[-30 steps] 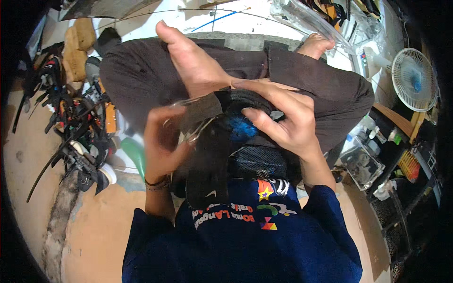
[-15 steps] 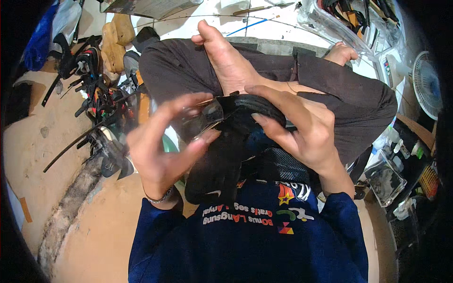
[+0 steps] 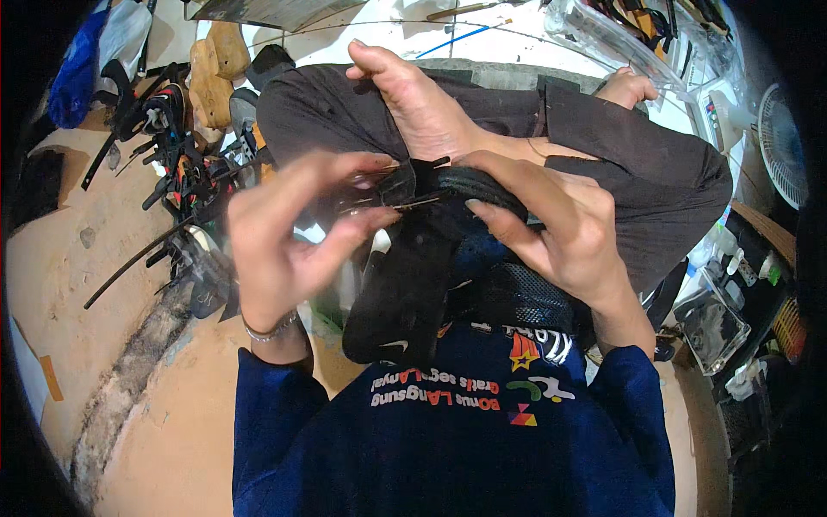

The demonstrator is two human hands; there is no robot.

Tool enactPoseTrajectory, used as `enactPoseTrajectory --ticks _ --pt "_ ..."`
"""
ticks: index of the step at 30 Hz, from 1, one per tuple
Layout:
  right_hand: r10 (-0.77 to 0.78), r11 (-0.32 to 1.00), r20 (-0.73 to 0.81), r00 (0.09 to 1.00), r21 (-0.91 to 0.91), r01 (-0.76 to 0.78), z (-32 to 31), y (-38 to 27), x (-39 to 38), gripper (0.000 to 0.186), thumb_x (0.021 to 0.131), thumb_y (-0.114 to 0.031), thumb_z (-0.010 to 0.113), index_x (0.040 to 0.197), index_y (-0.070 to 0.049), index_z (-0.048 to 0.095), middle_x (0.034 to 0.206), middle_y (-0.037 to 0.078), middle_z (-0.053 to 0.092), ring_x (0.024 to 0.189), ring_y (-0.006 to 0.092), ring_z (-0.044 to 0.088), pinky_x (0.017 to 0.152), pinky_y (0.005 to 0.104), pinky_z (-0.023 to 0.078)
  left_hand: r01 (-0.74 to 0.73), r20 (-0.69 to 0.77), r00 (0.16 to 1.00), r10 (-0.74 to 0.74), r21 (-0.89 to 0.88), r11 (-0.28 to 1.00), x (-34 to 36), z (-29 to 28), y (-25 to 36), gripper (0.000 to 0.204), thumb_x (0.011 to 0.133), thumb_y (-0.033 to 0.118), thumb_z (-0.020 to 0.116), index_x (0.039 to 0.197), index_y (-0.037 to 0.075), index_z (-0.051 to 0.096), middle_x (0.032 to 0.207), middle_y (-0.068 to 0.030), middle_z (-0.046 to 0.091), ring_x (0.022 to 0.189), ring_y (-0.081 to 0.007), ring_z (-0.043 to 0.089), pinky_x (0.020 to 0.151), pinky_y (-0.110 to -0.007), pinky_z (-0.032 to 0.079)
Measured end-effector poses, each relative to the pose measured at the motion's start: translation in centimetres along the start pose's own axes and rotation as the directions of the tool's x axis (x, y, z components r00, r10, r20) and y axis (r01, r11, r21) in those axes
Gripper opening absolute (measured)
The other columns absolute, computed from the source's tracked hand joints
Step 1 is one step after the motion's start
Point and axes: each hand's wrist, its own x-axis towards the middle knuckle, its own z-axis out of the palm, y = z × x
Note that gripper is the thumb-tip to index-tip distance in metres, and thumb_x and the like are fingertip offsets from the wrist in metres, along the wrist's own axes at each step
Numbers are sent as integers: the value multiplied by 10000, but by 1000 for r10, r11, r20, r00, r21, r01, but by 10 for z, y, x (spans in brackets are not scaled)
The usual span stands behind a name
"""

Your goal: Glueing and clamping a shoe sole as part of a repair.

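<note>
A black fabric item (image 3: pixel 398 302) with a mesh panel (image 3: pixel 521 297) lies across my lap, partly hidden by my hands; I cannot tell whether it is a bag or a shoe part. My right hand (image 3: pixel 564 220) pinches its thick rolled black edge (image 3: pixel 482 185) between thumb and fingers. Thumb and forefinger of my left hand (image 3: pixel 284 233) grip a clear, thin-edged piece (image 3: pixel 366 191), blurred and too small to name. This clear piece meets a black strap-like end (image 3: pixel 405 183) beside the rolled edge.
Tools and black parts (image 3: pixel 177 164) lie in a heap at the left, below wooden shoe lasts (image 3: pixel 211 77). A white fan (image 3: pixel 784 146) stands at the right, near a clear box (image 3: pixel 715 319). Beyond my crossed legs is a blue stick (image 3: pixel 452 41).
My left hand has shifted slightly, and the clear piece now overlaps the black strap-like end. The right hand keeps its pinch, and the whole view has shifted a little.
</note>
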Motion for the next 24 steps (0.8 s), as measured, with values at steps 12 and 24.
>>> enactPoseTrajectory --ticks 12,24 --pt "-36 999 -75 996 29 39 6 3 10 344 795 -57 794 1114 14 688 1008 132 744 852 247 741 721 314 579 89 -12 996 -92 -159 983 -7 8 -6 433 761 130 820 1128 -55 683 1052 -138 732 917 -186 717 815 -288 567" --pt "-123 992 -159 980 -25 120 10 10 9 279 737 -31 834 992 16 732 920 116 746 751 174 704 579 242 530 88 -137 982 -132 -288 954 -17 16 -6 516 714 6 812 1198 -59 645 1146 -146 702 997 -186 689 859 -286 553"
